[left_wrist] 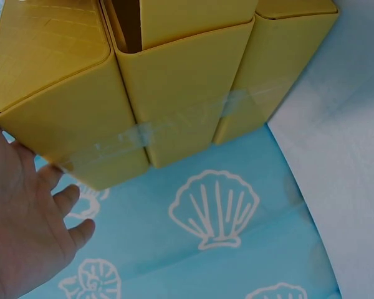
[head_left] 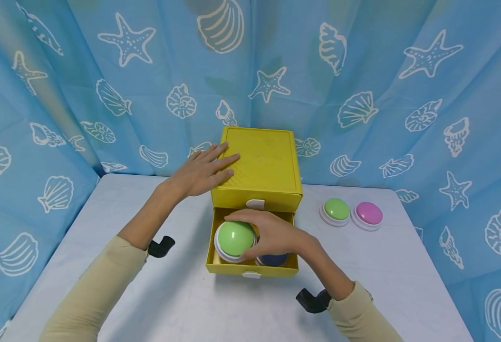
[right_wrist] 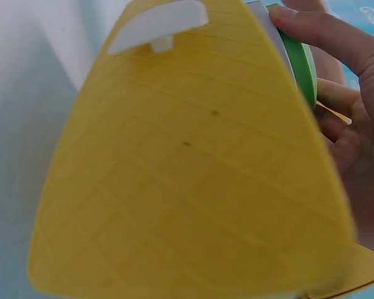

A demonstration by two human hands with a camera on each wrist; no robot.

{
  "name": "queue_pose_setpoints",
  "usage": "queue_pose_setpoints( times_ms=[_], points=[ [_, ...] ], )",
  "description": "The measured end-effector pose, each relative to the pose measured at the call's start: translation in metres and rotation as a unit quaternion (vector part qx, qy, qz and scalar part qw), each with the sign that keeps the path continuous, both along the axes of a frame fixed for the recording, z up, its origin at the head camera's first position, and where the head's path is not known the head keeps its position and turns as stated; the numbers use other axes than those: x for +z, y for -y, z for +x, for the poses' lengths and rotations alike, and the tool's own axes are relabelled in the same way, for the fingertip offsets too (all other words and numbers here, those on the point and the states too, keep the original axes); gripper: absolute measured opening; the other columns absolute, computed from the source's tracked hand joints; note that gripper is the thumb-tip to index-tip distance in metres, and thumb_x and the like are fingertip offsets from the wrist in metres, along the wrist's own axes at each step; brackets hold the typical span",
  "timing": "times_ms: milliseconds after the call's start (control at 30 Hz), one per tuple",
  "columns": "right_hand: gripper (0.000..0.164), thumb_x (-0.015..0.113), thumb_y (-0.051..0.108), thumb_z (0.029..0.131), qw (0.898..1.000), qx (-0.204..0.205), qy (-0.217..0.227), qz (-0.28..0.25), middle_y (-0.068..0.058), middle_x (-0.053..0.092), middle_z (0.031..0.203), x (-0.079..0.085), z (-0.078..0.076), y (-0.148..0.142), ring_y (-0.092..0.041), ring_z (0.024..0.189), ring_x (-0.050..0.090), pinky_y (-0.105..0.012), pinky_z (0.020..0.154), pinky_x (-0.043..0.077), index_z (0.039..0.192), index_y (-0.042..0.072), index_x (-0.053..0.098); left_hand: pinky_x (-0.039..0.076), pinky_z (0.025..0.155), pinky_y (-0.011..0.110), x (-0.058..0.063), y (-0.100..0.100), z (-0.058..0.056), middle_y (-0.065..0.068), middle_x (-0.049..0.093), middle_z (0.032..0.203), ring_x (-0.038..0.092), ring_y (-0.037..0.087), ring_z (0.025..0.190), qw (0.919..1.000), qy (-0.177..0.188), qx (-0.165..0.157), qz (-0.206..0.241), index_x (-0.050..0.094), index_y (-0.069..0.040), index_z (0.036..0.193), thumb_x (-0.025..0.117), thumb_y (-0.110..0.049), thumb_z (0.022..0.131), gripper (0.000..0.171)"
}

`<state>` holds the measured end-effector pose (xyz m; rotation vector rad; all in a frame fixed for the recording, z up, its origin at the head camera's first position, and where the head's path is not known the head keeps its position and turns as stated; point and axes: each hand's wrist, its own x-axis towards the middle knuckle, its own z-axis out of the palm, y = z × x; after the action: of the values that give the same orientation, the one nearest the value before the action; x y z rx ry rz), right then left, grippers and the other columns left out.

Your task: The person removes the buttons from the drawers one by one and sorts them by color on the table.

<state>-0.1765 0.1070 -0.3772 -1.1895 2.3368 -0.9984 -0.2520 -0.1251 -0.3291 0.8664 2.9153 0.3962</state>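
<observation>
ok, right grip (head_left: 274, 232) clamped around green button (head_left: 236, 238) at open drawer's (head_left: 226, 269) left half; left grip (head_left: 199, 173) spread on yellow box (head_left: 263, 161). button's probably light, stiff, slick-domed; pinch white rim (head_left: 221, 253).

White tabletop (head_left: 190, 304)
Yellow boxy drawer unit (head_left: 264, 159) set at far edge; round green button (head_left: 337, 209), round pink button (head_left: 369, 213) placed near far-right corner.
</observation>
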Motion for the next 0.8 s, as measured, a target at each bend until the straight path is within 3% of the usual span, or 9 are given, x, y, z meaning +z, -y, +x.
queue_pose_setpoints(
  times_ms=[200, 400, 533, 600, 800],
  points=[
    [0.071, 0.078, 0.042, 0.070, 1.000, -0.022, -0.012, -0.002, 0.017, 0.047, 0.125, 0.012, 0.005, -0.013, -0.004, 0.110, 0.044, -0.027, 0.088, 0.043, 0.133, 0.028, 0.048, 0.002, 0.108, 0.049, 0.000, -0.001, -0.001, -0.002, 0.002, 0.153, -0.002, 0.023, 0.139, 1.0000, -0.001, 0.006, -0.003, 0.018, -0.035, 0.146, 0.018, -0.060, 0.094, 0.058],
    [0.074, 0.077, 0.042, 0.071, 0.999, -0.034, -0.015, -0.004, 0.014, 0.040, 0.136, 0.024, 0.009, -0.031, -0.007, 0.120, 0.038, -0.033, 0.094, 0.040, 0.136, 0.025, 0.045, 0.002, 0.108, 0.049, 0.000, -0.002, -0.001, -0.002, 0.001, 0.154, -0.001, 0.024, 0.139, 0.9998, -0.003, 0.010, -0.014, 0.018, -0.034, 0.147, 0.018, -0.060, 0.094, 0.059],
    [0.075, 0.076, 0.042, 0.073, 0.999, -0.038, -0.023, -0.012, 0.014, 0.037, 0.140, 0.031, 0.012, -0.043, -0.006, 0.123, 0.036, -0.034, 0.097, 0.038, 0.138, 0.031, 0.041, 0.002, 0.108, 0.049, 0.000, -0.002, -0.001, -0.002, 0.000, 0.154, -0.001, 0.024, 0.139, 0.9999, -0.001, 0.008, -0.014, 0.017, -0.034, 0.147, 0.018, -0.060, 0.094, 0.059],
    [0.075, 0.076, 0.040, 0.073, 0.999, -0.035, -0.020, -0.023, 0.013, 0.038, 0.140, 0.034, 0.013, -0.049, -0.007, 0.123, 0.037, -0.036, 0.096, 0.038, 0.138, 0.033, 0.040, 0.002, 0.108, 0.049, 0.000, -0.002, -0.001, -0.002, 0.001, 0.154, -0.001, 0.024, 0.139, 0.9999, 0.002, 0.008, -0.010, 0.017, -0.034, 0.147, 0.018, -0.060, 0.094, 0.059],
    [0.071, 0.078, 0.042, 0.071, 0.997, -0.078, 0.002, -0.014, 0.018, 0.046, 0.130, 0.039, 0.017, -0.071, -0.006, 0.115, 0.043, -0.036, 0.091, 0.042, 0.134, 0.030, 0.046, 0.003, 0.108, 0.049, 0.000, -0.001, 0.000, -0.003, 0.000, 0.153, -0.002, 0.023, 0.139, 0.9999, 0.010, 0.009, -0.001, 0.017, -0.036, 0.146, 0.018, -0.060, 0.094, 0.058]
  ],
)
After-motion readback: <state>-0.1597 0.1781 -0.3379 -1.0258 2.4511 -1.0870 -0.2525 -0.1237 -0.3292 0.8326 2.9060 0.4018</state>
